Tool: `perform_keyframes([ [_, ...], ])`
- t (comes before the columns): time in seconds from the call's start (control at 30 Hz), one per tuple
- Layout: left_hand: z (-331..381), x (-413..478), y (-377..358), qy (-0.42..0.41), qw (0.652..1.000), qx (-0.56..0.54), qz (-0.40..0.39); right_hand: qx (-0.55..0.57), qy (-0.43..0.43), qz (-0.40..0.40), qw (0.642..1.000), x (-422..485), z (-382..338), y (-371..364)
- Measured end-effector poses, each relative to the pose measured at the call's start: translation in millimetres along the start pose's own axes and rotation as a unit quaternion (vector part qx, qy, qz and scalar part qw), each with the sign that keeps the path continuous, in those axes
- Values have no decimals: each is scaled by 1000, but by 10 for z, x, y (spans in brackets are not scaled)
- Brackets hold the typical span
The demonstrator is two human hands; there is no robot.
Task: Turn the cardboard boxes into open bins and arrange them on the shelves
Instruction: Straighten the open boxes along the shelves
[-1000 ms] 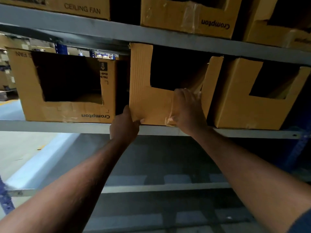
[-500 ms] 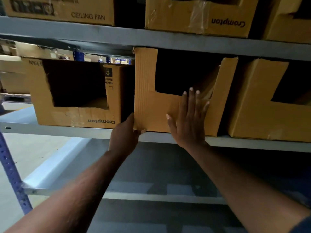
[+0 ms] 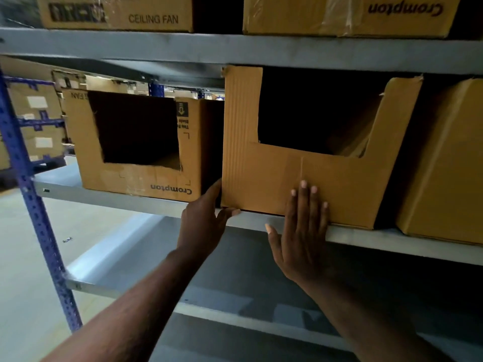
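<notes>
We noted right hand (image 3: 300, 239) had slid lower on middle bin (image 3: 261, 178) front, fingers straight, pressing flat (cut edge released). Left hand (image 3: 203, 226) pinched bin's lower-left corner. Bin sat on shelf (image 3: 130, 202) between left bin (image 3: 130, 181) and right box (image 3: 444, 165); we judged seating nearly done.

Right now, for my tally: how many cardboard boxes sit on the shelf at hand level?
3: left bin; middle bin, touched by left hand and right hand; right box, cut off by the frame. More may be hidden.

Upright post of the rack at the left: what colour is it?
The upright post is blue, with rows of punched holes; the head view shows it clearly.
</notes>
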State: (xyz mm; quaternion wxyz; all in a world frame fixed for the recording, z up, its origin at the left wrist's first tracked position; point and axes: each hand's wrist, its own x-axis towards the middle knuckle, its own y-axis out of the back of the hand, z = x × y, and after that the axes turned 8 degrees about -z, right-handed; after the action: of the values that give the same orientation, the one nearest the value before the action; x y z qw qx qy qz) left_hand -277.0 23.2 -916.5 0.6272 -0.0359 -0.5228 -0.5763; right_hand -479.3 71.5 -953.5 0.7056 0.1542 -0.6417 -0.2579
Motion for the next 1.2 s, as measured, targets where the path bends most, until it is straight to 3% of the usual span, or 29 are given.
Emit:
perform_keyframes([
  [0.2,-34,-10,-34,-25,1000,-1,18,9,-44,-5,999,-115,-149,-132],
  [0.33,-90,1,-12,-52,996,-66,9,12,-62,-11,998,-216,-211,-118],
  [0.6,-496,9,638,-101,974,-187,84,44,17,11,999,46,-835,41],
  [0.7,-923,157,1026,-50,966,-183,174,90,53,2,994,310,-1205,107],
  [0.8,-1497,323,1354,71,956,-133,253,159,18,-32,987,529,-1559,99],
  [0.97,-1956,383,1605,204,961,-174,65,232,-80,-62,968,640,-1995,14],
  [1.07,-1984,378,1670,184,970,-157,-8,290,-147,-56,944,684,-2199,56],
  [1.2,-2032,430,1758,179,975,-113,-62,272,-153,-61,948,719,-2261,83],
])
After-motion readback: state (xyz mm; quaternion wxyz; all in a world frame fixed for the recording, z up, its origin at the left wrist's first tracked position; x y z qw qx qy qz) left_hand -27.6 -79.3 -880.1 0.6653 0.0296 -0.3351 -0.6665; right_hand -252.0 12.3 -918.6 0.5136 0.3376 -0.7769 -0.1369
